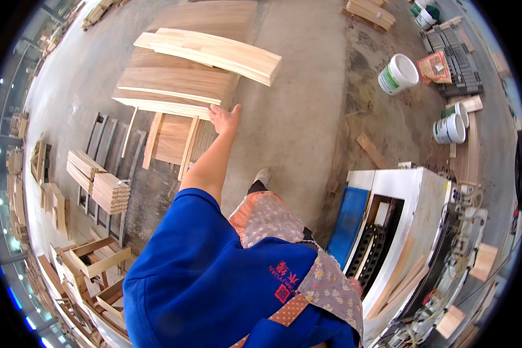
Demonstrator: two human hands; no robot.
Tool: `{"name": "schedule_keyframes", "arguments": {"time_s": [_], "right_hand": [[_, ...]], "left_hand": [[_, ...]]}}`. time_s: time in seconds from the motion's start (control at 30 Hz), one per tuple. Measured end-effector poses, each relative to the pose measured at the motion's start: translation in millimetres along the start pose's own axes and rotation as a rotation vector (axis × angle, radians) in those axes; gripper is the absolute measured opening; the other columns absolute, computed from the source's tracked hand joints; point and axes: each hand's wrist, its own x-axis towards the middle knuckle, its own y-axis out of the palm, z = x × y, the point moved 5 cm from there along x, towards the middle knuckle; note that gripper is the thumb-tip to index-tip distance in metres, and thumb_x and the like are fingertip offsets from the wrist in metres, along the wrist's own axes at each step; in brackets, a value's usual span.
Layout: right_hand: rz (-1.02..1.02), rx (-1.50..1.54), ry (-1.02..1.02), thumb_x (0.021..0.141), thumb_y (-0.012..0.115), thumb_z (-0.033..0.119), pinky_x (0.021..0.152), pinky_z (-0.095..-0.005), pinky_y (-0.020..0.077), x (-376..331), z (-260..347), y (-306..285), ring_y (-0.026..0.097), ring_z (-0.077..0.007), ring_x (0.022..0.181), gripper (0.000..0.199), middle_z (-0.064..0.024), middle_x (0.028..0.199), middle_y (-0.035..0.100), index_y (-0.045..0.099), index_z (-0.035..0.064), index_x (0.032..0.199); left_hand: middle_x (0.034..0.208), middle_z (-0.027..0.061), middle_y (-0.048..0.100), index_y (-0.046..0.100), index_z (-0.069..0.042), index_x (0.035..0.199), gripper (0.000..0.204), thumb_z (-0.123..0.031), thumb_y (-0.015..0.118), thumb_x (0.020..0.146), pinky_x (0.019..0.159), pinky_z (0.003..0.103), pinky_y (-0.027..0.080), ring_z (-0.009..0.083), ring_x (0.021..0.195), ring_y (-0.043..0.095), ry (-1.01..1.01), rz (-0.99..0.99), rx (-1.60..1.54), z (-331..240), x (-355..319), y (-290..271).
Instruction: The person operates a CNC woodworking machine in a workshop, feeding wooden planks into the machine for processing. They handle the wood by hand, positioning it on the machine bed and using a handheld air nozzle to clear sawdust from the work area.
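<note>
My left hand (224, 119) reaches out ahead with its thumb spread away from the fingers. Its fingertips touch the near right corner of a stack of wooden panels (174, 81); it does not appear to grip a panel. Across the top of that stack, farther off, lie pale wooden boards (214, 51), placed at a slant and overhanging the right side. Just a sliver of my right hand (355, 285) shows beside my apron, close to the white machine (409, 188). Its fingers are hidden.
At right, the machine has a blue panel (351, 217) and a dark opening with a chain-like track. White buckets (398, 74) stand far right. Bundled wood strips (110, 193) rest on a grey rack at left. A loose board (372, 152) lies on the floor.
</note>
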Motion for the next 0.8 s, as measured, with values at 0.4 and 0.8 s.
{"name": "schedule_keyframes", "arguments": {"time_s": [0.4, 0.8], "right_hand": [[0.169, 0.554, -0.105, 0.091, 0.065, 0.021, 0.078, -0.0295, 0.0509, 58, 213, -32, 0.063, -0.0165, 0.088, 0.048, -0.0120, 0.104, 0.067, 0.054, -0.0051, 0.129], [0.238, 0.322, -0.229, 0.088, 0.069, 0.024, 0.075, -0.0292, 0.0513, 127, 242, -36, 0.065, -0.0145, 0.085, 0.048, -0.0124, 0.100, 0.070, 0.057, -0.0027, 0.127]], "left_hand": [[0.159, 0.0223, 0.008, 0.016, -0.005, 0.153, 0.110, -0.041, 0.080, 0.070, 0.114, 0.053, 0.026, 0.0357, 0.148, 0.010, 0.034, 0.044, 0.415, -9, 116, -22], [0.097, 0.0191, 0.067, 0.060, 0.008, 0.111, 0.052, -0.026, 0.079, 0.076, 0.071, 0.043, 0.056, 0.0333, 0.088, 0.066, -0.668, -0.074, -0.610, 135, 201, -19]]}}
